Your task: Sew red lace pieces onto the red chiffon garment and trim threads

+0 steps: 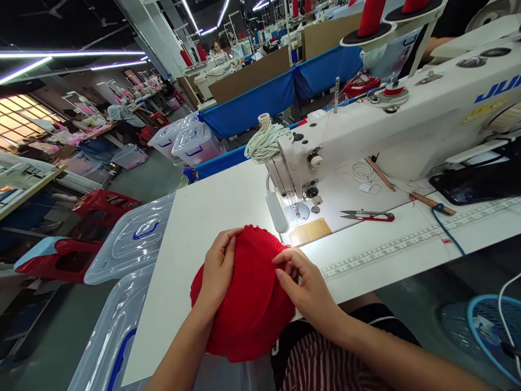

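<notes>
A rounded piece of red fabric (pixel 252 293) hangs over the front edge of the white sewing table, its far rim ruffled. My left hand (pixel 220 263) grips its left side, with thumb and fingers closed on the cloth. At the right rim, my right hand (pixel 299 277) pinches the edge between thumb and forefinger. Just beyond the cloth stands a white sewing machine (pixel 366 136), its needle area over a round metal plate (pixel 299 212). A strip of tan tape (pixel 310 232) lies in front of that plate.
Red-handled thread snips (pixel 368 215), a wooden-handled tool (pixel 431 202) and a dark phone (pixel 480 182) lie right of the needle. A printed ruler (pixel 378 252) runs along the table's front. Lidded clear bins (pixel 130 233) stand at left; a blue basket (pixel 494 331) is low at right.
</notes>
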A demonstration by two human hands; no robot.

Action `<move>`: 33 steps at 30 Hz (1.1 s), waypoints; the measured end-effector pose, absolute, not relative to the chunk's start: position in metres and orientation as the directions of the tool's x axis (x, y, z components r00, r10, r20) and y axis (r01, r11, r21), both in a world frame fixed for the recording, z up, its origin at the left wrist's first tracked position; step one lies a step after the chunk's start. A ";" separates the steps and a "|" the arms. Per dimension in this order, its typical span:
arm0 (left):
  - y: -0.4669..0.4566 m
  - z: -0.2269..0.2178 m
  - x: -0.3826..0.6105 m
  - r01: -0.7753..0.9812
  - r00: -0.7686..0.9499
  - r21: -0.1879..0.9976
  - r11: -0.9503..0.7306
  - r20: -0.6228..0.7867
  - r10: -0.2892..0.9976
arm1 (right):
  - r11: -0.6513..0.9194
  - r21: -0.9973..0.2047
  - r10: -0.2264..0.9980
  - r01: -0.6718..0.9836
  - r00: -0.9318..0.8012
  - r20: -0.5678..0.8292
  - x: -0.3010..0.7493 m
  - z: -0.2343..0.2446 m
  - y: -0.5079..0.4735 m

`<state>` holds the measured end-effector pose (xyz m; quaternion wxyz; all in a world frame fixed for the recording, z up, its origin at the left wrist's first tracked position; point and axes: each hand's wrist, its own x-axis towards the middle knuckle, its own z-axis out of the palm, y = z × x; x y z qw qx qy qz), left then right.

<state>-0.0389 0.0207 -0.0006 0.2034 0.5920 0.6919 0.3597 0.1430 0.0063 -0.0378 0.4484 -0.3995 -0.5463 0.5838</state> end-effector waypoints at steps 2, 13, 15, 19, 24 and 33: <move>0.018 0.000 -0.040 0.649 -0.230 0.759 0.050 0.133 0.964 | -0.076 -0.992 0.963 -0.105 -0.267 -0.045 0.146 -0.040 0.005; 0.005 0.008 -0.035 0.686 -0.257 0.725 -0.060 0.319 0.912 | -0.016 -0.998 0.981 -0.059 -0.196 -0.004 0.134 -0.031 0.017; -0.008 0.019 -0.033 0.798 -0.263 0.593 -0.106 0.501 0.825 | 0.054 -0.996 0.984 -0.072 -0.167 0.065 0.132 -0.026 0.016; -0.044 0.034 -0.023 0.917 0.019 0.337 -0.213 0.497 0.867 | 0.040 -0.951 0.963 -0.306 -0.242 0.118 0.129 -0.012 0.007; -0.052 0.027 -0.021 0.786 -0.068 0.615 -0.063 0.187 0.980 | 0.151 -0.901 0.794 -0.406 -0.493 0.355 0.121 -0.004 0.012; -0.019 0.028 -0.022 0.061 -0.004 0.954 0.294 -0.294 0.956 | 0.233 -0.967 0.906 -0.101 -0.340 0.254 0.130 -0.026 0.032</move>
